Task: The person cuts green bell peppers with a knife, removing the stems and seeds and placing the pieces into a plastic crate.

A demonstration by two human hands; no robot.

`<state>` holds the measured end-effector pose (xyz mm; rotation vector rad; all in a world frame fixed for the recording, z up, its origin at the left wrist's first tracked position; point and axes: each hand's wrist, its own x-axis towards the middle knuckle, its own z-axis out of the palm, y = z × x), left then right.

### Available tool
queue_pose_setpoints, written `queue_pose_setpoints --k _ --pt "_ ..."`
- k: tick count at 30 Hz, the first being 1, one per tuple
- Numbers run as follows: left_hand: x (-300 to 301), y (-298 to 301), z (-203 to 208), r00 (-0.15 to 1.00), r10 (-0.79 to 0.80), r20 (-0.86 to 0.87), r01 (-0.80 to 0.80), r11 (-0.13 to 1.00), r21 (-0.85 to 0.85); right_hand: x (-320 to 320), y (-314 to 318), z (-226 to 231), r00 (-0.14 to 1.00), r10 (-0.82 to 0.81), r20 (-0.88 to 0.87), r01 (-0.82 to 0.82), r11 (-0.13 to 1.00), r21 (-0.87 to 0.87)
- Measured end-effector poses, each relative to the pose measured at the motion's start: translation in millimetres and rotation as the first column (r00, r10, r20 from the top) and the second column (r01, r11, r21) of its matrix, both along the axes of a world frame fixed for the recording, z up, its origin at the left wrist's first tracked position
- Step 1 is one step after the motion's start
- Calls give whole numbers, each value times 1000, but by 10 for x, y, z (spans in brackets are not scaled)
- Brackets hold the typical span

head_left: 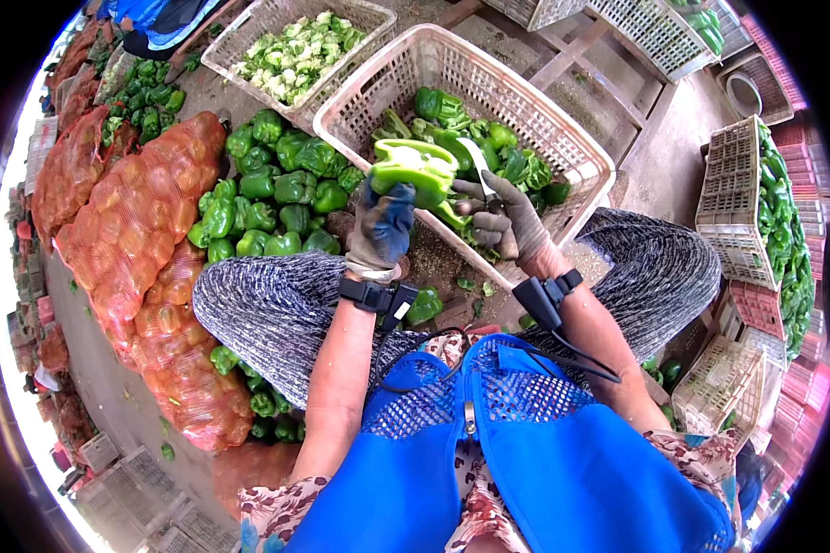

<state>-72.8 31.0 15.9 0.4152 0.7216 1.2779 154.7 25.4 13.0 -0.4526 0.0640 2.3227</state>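
Gloved in blue and grey, my left hand [384, 226] is closed round a cut green bell pepper [415, 169], whose pale inside faces up. My right hand [512, 217], in a grey glove, grips a knife [478, 160] with a light blade that points up and away from me. Both hands are over the near edge of a pale plastic crate [378, 78]. Cut green pepper pieces [503, 138] lie inside that crate, below and beyond the blade. The blade is apart from the pepper, or nearly so; the exact gap is hard to tell.
Whole green peppers [277, 184] are heaped left of my knee. Orange mesh sacks [124, 221] bulge farther left. A second crate [221, 55] at the back holds pale green pepper cores [295, 60]. Stacked crates [733, 203] with green peppers stand on the right. A wooden pallet [572, 55] lies behind.
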Motion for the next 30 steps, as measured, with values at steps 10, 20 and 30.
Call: queue_pose_setpoints --k 10,20,30 --pt "216 -24 138 880 -42 -474 102 990 102 -184 -100 335 848 -89 523 12 989 149" --pt "279 -95 249 955 -111 -276 141 986 92 -277 -19 574 483 -259 836 -199 898 393" --pt "150 -26 176 151 506 -849 482 712 510 -136 6 458 395 -236 888 -253 901 353"
